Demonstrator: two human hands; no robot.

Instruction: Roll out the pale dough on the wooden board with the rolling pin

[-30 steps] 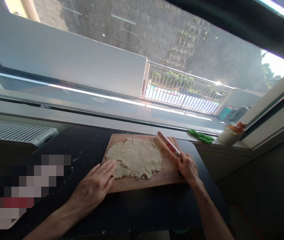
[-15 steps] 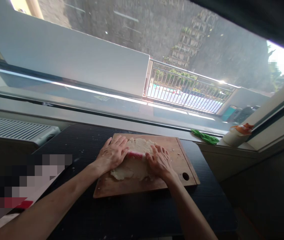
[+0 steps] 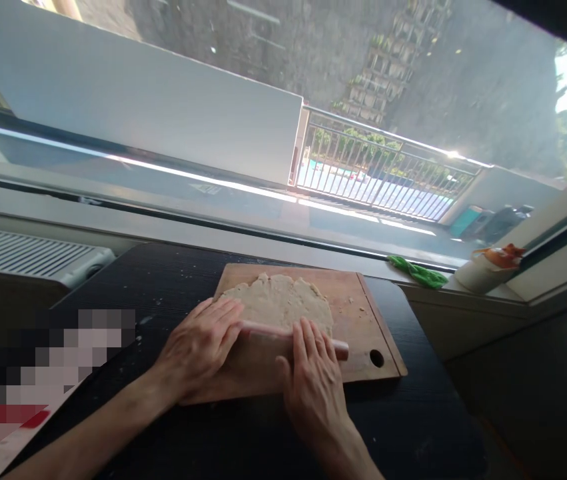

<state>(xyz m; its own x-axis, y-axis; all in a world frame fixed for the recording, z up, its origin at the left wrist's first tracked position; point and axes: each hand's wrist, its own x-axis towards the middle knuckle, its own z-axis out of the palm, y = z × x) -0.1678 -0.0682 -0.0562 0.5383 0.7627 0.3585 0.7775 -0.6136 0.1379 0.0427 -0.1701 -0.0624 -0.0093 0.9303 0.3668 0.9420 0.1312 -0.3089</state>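
A sheet of pale dough (image 3: 278, 300) with ragged edges lies flattened on a wooden cutting board (image 3: 343, 287). Across its near edge runs a slim rolling pin (image 3: 268, 329), whose reddish end shows to the right. My left hand (image 3: 200, 337) rests on the pin's left part, fingers stretched out and flat, hiding that end. Farther right, my right hand (image 3: 313, 370) lies palm down over the pin with its fingers extended and the thumb apart. Neither hand wraps around it.
The board sits on a dark table (image 3: 173, 287) dusted with flour specks. Along the windowsill are a green cloth (image 3: 418, 272) and a pale container (image 3: 486, 270) with an orange-brown top. A radiator (image 3: 38, 253) stands at the left. Dough crumbs dot the board's right side.
Both hands have drawn back toward me with the rolling pin, from the middle of the dough to its near edge. More of the dough's far part is uncovered. The view has shifted slightly.
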